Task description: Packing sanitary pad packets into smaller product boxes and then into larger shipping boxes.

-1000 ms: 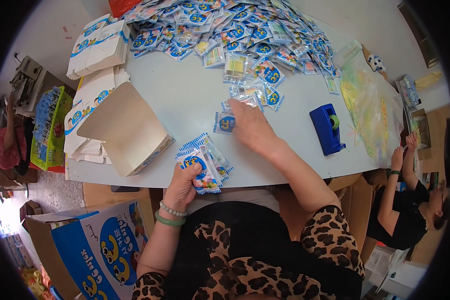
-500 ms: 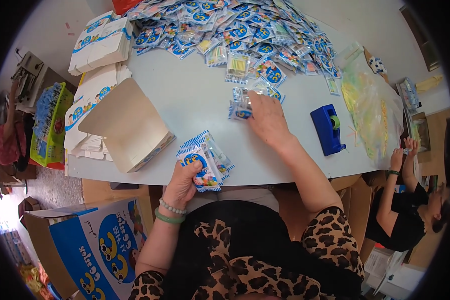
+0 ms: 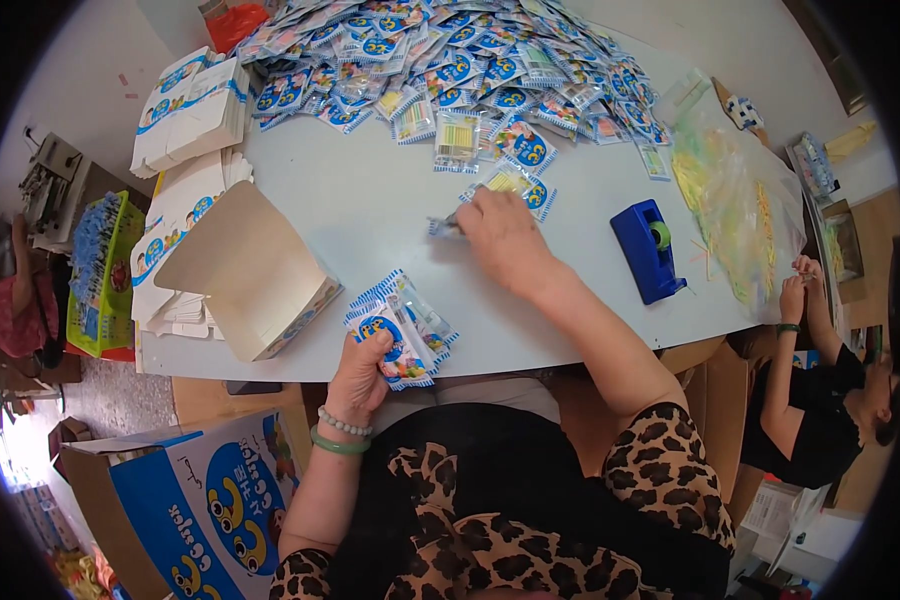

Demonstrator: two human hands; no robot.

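Left hand (image 3: 362, 365) grips fanned stack of blue-white sachets (image 3: 402, 338) at near desk (image 3: 370, 215) edge, held upright so more can join. Right hand (image 3: 502, 240) reaches forward, fingers closed on single sachet (image 3: 444, 228) pulled off big heap (image 3: 450, 60). Open carton (image 3: 250, 275) lies just left, mouth toward stack. Blue tape dispenser (image 3: 648, 250) at right.

The left hand (image 3: 362, 372) grips a stack of packets (image 3: 402, 338); the right hand (image 3: 505, 240) presses a packet (image 3: 444, 228) on the table (image 3: 370, 210).
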